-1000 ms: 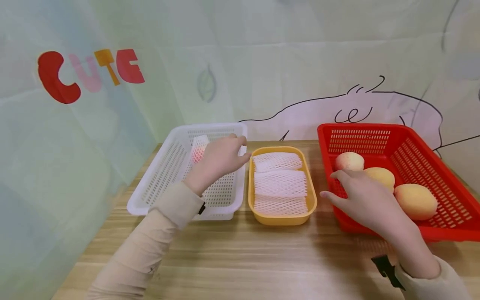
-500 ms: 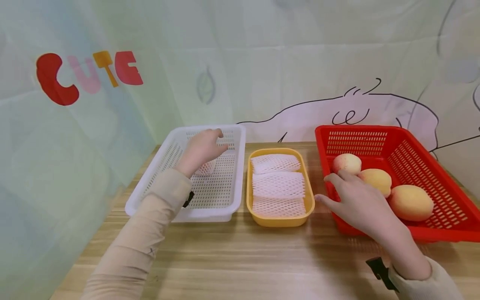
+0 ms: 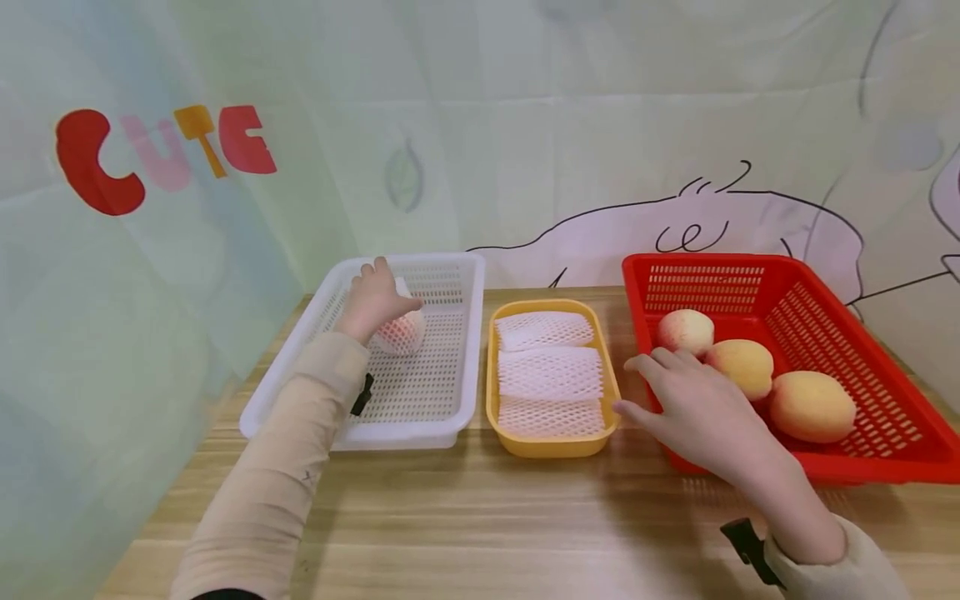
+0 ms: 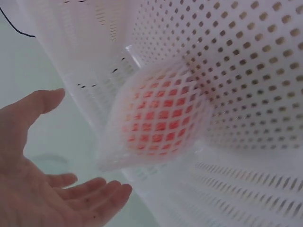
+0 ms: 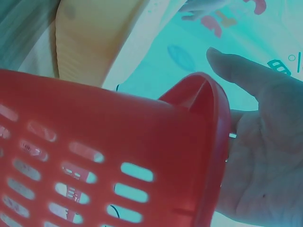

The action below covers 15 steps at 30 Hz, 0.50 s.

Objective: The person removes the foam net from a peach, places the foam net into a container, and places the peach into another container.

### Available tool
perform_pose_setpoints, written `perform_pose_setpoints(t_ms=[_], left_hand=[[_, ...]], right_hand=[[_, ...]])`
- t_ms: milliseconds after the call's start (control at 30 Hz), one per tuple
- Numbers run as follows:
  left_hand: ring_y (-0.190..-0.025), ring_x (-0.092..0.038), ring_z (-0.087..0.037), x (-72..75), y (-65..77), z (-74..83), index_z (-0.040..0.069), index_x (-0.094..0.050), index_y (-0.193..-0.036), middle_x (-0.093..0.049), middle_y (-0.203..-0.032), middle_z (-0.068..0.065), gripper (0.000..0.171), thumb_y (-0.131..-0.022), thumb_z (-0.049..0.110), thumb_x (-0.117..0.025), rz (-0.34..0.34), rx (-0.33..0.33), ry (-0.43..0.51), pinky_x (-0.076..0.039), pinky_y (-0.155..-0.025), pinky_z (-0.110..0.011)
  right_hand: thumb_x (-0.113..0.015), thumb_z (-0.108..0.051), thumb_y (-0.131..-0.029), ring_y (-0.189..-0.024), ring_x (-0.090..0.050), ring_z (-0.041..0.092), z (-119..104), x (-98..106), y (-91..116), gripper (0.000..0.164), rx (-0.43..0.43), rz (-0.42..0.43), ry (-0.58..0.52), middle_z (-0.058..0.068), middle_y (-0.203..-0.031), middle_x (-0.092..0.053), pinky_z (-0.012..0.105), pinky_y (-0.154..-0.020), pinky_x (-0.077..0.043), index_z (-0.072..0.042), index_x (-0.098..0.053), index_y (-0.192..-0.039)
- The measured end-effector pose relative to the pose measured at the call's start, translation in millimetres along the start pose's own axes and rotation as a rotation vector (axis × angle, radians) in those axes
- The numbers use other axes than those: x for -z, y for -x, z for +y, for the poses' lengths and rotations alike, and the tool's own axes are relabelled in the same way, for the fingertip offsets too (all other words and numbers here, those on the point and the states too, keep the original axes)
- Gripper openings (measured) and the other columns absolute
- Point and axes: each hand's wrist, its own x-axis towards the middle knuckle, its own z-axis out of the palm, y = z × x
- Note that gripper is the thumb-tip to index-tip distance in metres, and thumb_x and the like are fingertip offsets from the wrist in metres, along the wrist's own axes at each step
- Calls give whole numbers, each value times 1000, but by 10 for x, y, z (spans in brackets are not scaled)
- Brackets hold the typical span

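My left hand (image 3: 371,302) is over the white basket (image 3: 471,350), beside a peach in a white foam net (image 3: 401,335). In the left wrist view the hand (image 4: 52,189) has its fingers spread and stands apart from the netted peach (image 4: 158,113), which leans by the basket's wall. My right hand (image 3: 697,408) hovers at the left rim of the red basket (image 3: 877,333), fingers loosely bent, nothing in it. Three bare peaches lie in that basket: a pale one (image 3: 686,331), a yellow one (image 3: 742,368) and a larger yellow one (image 3: 812,407).
Between the baskets stands a yellow tray (image 3: 551,447) with several foam net sleeves (image 3: 550,372) laid in it. All of it rests on a wooden table (image 3: 480,517). A printed cloth backdrop (image 3: 480,167) rises behind and at the left.
My left hand has moved left across the white basket and now sits left of the netted peach, which appears a little nearer the front. The right hand has barely moved, and the view has shifted slightly.
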Motion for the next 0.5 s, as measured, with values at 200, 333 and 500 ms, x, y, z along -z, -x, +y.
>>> perform_pose_setpoints(t_ms=[200,333,500], left_hand=[[-141,-11,-55,-83,-75,-161,-15,14,-144,0,-151,-41,111,-88,42,-62,-106,129,130,-18,-118,-56],[-144,-2,-50,-140,-106,-234,-13,21,-143,10,-153,-38,113,-88,40,-62,-144,194,217,-12,-120,-53],[-144,-1,-51,-222,-148,-291,-11,23,-143,10,-153,-37,114,-88,40,-63,-148,227,253,-11,-120,-54]], right_hand=[[-69,-45,-84,-96,-59,26,-41,-47,-1,46,66,43,13,9,-108,-66,47,-86,-48,-11,-64,-114],[-70,-43,-83,-97,-58,24,-62,-61,4,45,100,50,-9,7,-106,-66,45,-87,-48,-11,-64,-114],[-71,-46,-82,-90,-56,18,-72,-77,5,45,121,46,20,3,-99,-65,40,-83,-46,-14,-65,-113]])
